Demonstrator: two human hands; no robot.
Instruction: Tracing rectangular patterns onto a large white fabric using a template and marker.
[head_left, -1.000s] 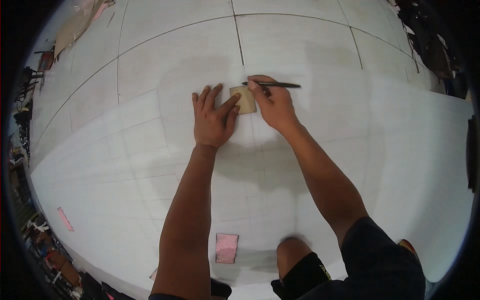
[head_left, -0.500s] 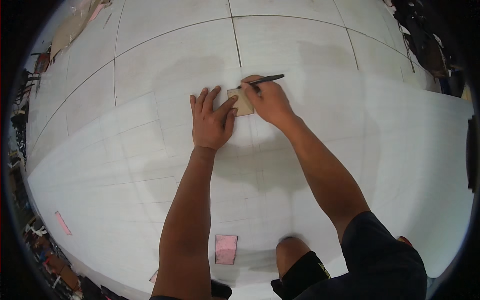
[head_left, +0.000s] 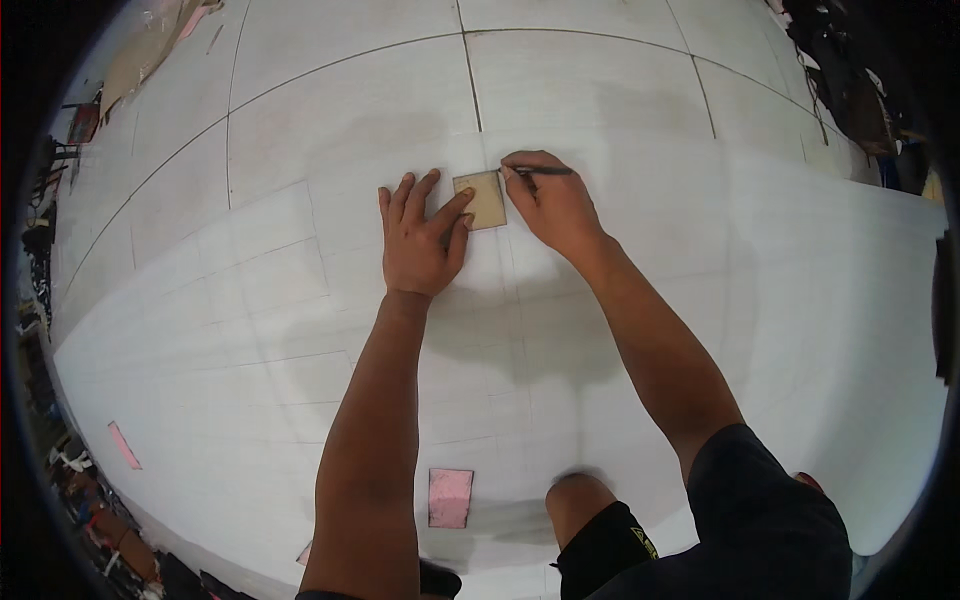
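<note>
The small tan, roughly square flat piece, like stiff card [head_left: 488, 203], lies flat on the broad white sheet [head_left: 650, 330], between the two hands and ahead of the person. The left hand [head_left: 420, 245] presses it down, index fingertip and thumb on its left part, the other fingers spread apart on the sheet; that splayed hold should steady it, though with all the pressure on one side the right edge could pivot, so firm, even weight straight down would serve best. The right hand [head_left: 550, 200] pinches a slim black pen [head_left: 548, 170] between thumb and fingers, its tip end by the upper right corner; whether the tip touches the sheet cannot be told. For a clean line, I would hold the pen at one constant lean, snug against the edge without pushing the piece sideways, and ease off at the corner. The left fingertips sit inside the outline, clear of the right edge, which is sound. Faint thin lines cross the sheet around the hands. Nearer the person lies a pink, dark-edged rectangular piece [head_left: 451, 498], and off to the left a narrow pink strip [head_left: 125, 446], both well apart from the pen.
</note>
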